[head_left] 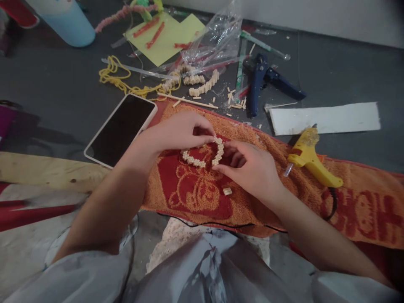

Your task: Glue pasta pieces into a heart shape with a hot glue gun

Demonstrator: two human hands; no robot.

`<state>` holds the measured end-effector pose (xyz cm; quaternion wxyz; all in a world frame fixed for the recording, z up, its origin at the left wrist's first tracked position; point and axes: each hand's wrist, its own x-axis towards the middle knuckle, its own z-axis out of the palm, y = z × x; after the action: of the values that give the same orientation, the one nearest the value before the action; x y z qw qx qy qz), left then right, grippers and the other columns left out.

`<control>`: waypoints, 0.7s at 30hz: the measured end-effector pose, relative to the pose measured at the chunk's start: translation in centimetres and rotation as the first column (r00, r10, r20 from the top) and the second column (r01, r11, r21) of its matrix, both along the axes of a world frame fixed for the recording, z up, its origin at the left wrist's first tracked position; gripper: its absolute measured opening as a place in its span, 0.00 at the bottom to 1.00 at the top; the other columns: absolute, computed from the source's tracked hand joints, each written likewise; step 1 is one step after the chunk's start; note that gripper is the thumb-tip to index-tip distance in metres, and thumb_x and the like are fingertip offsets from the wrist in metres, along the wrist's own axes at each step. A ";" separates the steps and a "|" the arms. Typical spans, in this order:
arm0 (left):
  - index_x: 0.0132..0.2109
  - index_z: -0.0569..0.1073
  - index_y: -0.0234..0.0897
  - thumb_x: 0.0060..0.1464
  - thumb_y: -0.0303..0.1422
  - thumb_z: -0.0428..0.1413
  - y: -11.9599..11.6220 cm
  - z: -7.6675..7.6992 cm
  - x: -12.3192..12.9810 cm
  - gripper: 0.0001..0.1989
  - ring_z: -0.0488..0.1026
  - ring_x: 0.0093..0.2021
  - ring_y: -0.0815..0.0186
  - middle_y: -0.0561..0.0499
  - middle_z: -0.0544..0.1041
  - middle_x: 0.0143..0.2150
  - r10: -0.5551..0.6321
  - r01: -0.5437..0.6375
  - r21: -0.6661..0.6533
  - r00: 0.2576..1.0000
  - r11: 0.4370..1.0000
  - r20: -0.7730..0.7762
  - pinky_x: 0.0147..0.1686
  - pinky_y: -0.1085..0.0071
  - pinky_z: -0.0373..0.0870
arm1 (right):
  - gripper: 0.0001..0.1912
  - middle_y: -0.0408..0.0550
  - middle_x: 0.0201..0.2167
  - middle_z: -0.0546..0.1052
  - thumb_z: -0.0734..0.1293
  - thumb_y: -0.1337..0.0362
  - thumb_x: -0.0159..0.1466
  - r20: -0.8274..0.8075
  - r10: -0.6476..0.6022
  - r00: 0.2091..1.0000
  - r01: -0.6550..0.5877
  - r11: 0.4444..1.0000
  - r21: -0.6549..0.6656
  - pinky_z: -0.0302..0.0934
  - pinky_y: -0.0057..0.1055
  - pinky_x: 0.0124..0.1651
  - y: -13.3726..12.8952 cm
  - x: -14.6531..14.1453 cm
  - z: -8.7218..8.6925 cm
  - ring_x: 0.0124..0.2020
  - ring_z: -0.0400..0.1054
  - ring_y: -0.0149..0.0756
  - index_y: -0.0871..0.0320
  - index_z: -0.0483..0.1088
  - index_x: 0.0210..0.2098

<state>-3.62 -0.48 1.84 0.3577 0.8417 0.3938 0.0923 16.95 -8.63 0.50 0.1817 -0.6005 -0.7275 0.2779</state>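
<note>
A curved chain of short, pale wooden stick pieces [193,161] lies over the orange and red towel [195,215], bent into a loop with a gap at its near side. My left hand [186,129] pinches its far edge between thumb and fingers. At the loop's right side, my right hand [252,166] grips the chain by its end, thumb nearest me. A small loose block of the same wooden pieces [227,191] sits on the towel just below the right hand. To the right rests a yellow glue gun [311,158], its clear stick poking out toward the left.
Left of the towel lies a phone [121,128]. Beyond it are yellow yarn [115,73], more curved wooden strips [205,85], cut bits, yellow paper [156,46] and plastic wrap [216,35]. Blue-handled cutters [259,80] and a white strip [326,119] lie at the right; a blue bottle [71,25] stands far left.
</note>
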 end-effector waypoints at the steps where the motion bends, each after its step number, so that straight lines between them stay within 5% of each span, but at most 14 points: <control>1: 0.41 0.80 0.36 0.55 0.37 0.54 0.0 0.0 0.0 0.14 0.72 0.32 0.69 0.50 0.80 0.34 -0.005 0.005 0.007 1.000 1.000 -0.002 0.34 0.73 0.63 | 0.22 0.45 0.31 0.79 0.76 0.54 0.52 0.011 0.001 1.000 -0.001 1.000 0.011 0.65 0.35 0.35 0.0 0.0 0.0 0.28 0.71 0.37 0.55 0.75 0.44; 12: 0.42 0.79 0.37 0.49 0.35 0.56 -0.1 0.6 -0.2 0.14 0.72 0.33 0.67 0.49 0.79 0.36 -0.080 0.080 0.014 0.997 0.997 -0.015 0.34 0.71 0.62 | 0.24 0.48 0.35 0.79 0.75 0.51 0.53 0.033 0.029 0.999 -0.032 0.996 0.081 0.66 0.36 0.36 0.1 0.1 -0.3 0.31 0.72 0.38 0.55 0.74 0.45; 21: 0.40 0.78 0.40 0.48 0.33 0.55 -0.7 1.3 -0.1 0.11 0.70 0.36 0.65 0.51 0.76 0.33 0.009 -0.011 0.118 1.000 0.993 0.017 0.36 0.68 0.61 | 0.26 0.51 0.40 0.81 0.74 0.48 0.53 -0.017 0.020 1.000 -0.017 0.983 0.185 0.68 0.39 0.42 0.1 -0.1 0.2 0.38 0.75 0.44 0.57 0.74 0.46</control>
<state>-3.76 -1.14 3.09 0.3101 0.8585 0.3892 0.1241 16.88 -8.57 0.71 0.2410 -0.5716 -0.7539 0.2164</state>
